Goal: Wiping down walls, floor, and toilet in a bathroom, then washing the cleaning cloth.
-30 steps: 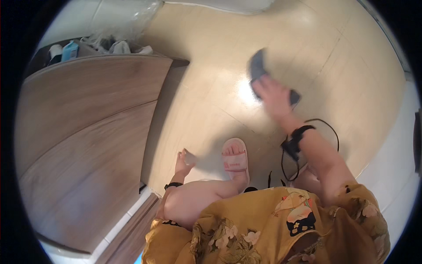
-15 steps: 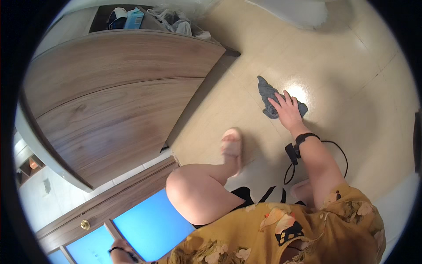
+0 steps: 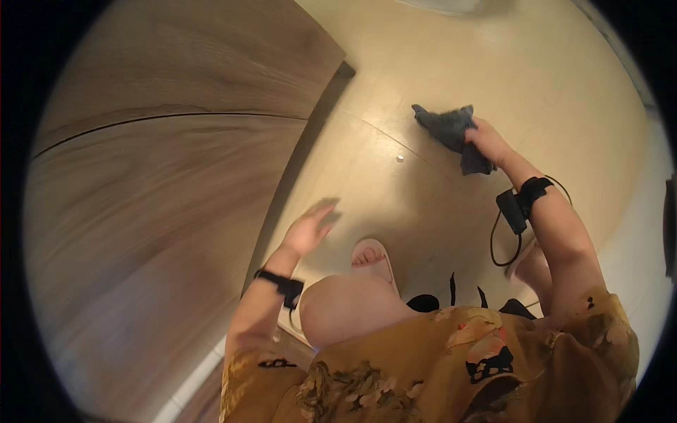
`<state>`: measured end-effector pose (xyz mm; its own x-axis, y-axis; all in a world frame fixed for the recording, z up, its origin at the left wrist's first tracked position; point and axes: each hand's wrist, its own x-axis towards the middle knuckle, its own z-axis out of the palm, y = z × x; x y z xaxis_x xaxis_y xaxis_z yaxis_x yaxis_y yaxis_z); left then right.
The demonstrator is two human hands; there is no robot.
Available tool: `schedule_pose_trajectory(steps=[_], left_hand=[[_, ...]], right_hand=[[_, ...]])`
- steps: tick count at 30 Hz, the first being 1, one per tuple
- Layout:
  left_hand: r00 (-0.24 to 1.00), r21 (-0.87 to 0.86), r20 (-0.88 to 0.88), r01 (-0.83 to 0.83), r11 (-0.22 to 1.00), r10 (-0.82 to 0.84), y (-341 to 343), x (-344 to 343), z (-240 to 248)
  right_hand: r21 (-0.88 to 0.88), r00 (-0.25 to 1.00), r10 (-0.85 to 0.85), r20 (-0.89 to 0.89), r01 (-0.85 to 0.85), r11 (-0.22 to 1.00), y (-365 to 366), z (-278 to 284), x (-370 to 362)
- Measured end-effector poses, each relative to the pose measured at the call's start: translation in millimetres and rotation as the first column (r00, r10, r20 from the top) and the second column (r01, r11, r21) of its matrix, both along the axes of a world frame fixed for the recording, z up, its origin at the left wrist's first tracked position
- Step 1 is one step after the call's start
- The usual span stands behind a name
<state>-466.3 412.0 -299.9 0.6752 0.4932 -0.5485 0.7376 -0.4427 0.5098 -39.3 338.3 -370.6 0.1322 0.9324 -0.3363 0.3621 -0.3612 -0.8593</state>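
Plainly, the right hand (image 3: 489,143) clasps the grey cloth (image 3: 446,129), which slants away leftward from its fingers; the left hand (image 3: 308,230), unclenched, hangs near the left edge of the floor (image 3: 367,176).

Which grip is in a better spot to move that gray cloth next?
Probably the right grip: it holds the gray cloth. The left grip is away from it, nearer the wooden cabinet.

Blurred left hand (image 3: 310,230), unidentifiably tiny pale speck (image 3: 400,158), white object (image 3: 446,5) cropped by the top edge.
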Motion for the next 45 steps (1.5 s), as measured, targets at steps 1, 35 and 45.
schedule_pose_trajectory(steps=[1,35,45], left_hand=[[0.989,0.036,0.129,0.062,0.997,-0.066,18,32,-7],[0.788,0.292,-0.023,-0.583,0.758,0.615,-55,-113,-50],[0.705,0.272,-0.385,-0.53,0.803,0.596,-35,-81,-44]], right_hand=[[-0.239,0.872,-0.288,-0.395,0.206,0.949,2,8,1],[0.277,0.576,-0.098,0.812,-0.232,0.932,133,-24,-98],[0.057,0.361,-0.289,0.886,0.536,0.843,-2,-1,-111]])
